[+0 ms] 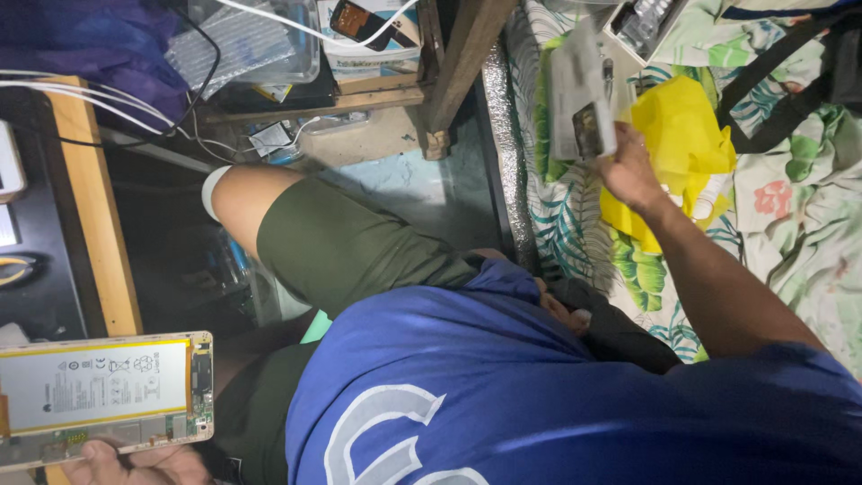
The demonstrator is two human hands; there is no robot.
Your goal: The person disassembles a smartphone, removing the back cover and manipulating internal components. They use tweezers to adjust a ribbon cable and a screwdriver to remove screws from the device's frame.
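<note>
My left hand [135,462] sits at the bottom left and grips the lower edge of an opened tablet [99,395]. The tablet's back is off, showing a large pale battery and a strip of circuit board. My right hand [628,171] reaches out to the upper right over the bed. It pinches a clear plastic packet [579,99] with a small dark part inside. The packet hangs just left of a yellow plastic bag [687,135]. My blue shirt and green shorts fill the middle of the view.
A leaf-patterned bed sheet [790,233] covers the right side, with a black strap [772,81] and an open box [642,22] on it. A wooden desk edge [90,207] runs down the left. White cables [90,99] and clutter lie beneath a wooden leg [458,63].
</note>
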